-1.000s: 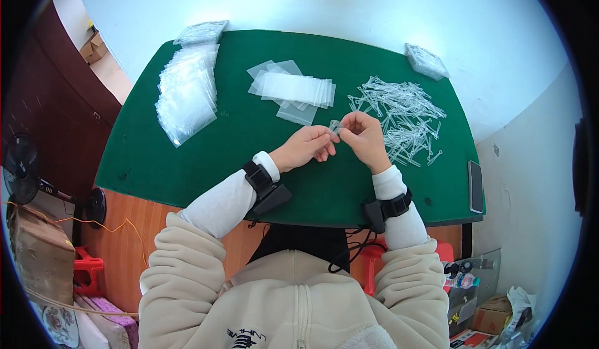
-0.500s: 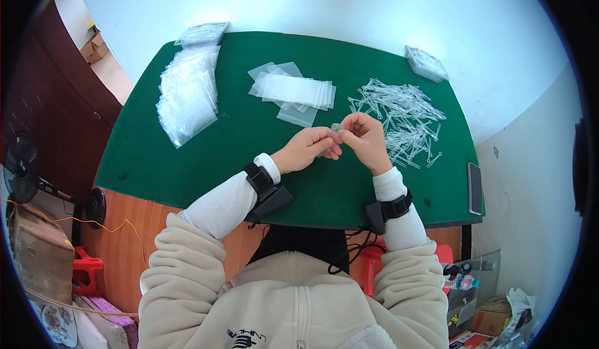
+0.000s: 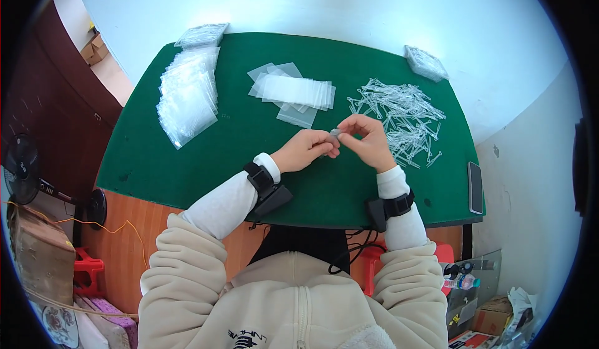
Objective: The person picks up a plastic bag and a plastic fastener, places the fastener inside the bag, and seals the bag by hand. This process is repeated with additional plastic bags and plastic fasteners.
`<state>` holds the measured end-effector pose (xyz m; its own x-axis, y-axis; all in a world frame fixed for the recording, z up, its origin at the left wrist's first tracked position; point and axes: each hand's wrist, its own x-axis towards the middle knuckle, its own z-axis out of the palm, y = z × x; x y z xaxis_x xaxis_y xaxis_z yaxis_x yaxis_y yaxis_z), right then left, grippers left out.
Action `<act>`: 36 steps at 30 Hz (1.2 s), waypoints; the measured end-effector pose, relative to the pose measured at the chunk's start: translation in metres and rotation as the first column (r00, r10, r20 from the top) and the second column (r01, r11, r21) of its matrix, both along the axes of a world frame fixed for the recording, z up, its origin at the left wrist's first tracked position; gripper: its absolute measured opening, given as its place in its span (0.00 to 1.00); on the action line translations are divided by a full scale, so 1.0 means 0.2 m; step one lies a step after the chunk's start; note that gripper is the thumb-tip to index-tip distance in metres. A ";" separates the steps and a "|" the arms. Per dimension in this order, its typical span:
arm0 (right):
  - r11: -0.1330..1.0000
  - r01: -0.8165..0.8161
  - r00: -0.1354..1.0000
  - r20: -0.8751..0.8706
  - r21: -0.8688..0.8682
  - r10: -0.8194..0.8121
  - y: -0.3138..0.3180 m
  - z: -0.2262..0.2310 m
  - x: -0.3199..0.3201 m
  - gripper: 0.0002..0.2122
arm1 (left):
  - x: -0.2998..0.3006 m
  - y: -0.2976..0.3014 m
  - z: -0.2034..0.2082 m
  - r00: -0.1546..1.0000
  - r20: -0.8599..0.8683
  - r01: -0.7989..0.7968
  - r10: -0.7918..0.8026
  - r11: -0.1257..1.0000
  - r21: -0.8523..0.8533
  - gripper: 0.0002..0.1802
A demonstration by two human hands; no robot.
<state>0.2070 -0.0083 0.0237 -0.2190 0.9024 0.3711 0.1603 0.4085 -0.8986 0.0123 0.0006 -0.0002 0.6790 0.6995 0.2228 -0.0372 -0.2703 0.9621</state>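
Note:
Over the middle of the green table, my left hand (image 3: 307, 150) is closed, its fingers curled and pressed together. From its fingertips a small clear, greyish piece (image 3: 335, 133) sticks out, too small and too covered to name. My right hand (image 3: 369, 144) pinches that piece between thumb and forefinger, close against the left fingertips. Just beyond the hands lies a loose stack of clear flat bags (image 3: 296, 93). To the right of my right hand spreads a heap of thin clear plastic sticks with looped ends (image 3: 405, 115).
A fanned pile of clear bags (image 3: 187, 99) covers the table's left side, with a packed bundle (image 3: 203, 35) behind it. Another clear bundle (image 3: 426, 63) sits at the far right corner. A phone (image 3: 475, 188) lies at the right edge. Black devices (image 3: 268, 190) are strapped to my wrists.
My right hand has shifted slightly right, its fingers drawing a little away from the left ones. The left hand stays nearly in place, and the piles have not moved.

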 end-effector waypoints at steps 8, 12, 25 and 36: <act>0.823 0.462 0.582 0.586 0.331 -0.563 0.08 -0.04 0.17 0.05 | -0.02 0.01 0.00 0.999 -0.035 0.001 0.001 1.000 0.031 0.08; 0.818 0.509 0.526 0.656 0.267 -0.541 0.06 -0.04 0.11 0.05 | -0.06 0.00 -0.02 0.999 -0.006 -0.031 0.031 1.000 0.004 0.08; 0.832 0.433 0.465 0.705 0.346 -0.535 0.05 -0.08 0.06 0.05 | -0.20 0.10 0.03 0.922 0.213 -0.293 0.323 0.943 -0.160 0.11; 0.985 -0.061 0.894 0.448 0.162 -0.018 -0.03 0.02 -0.07 0.02 | -0.18 0.12 0.03 0.892 0.095 -0.438 0.442 0.897 -0.065 0.12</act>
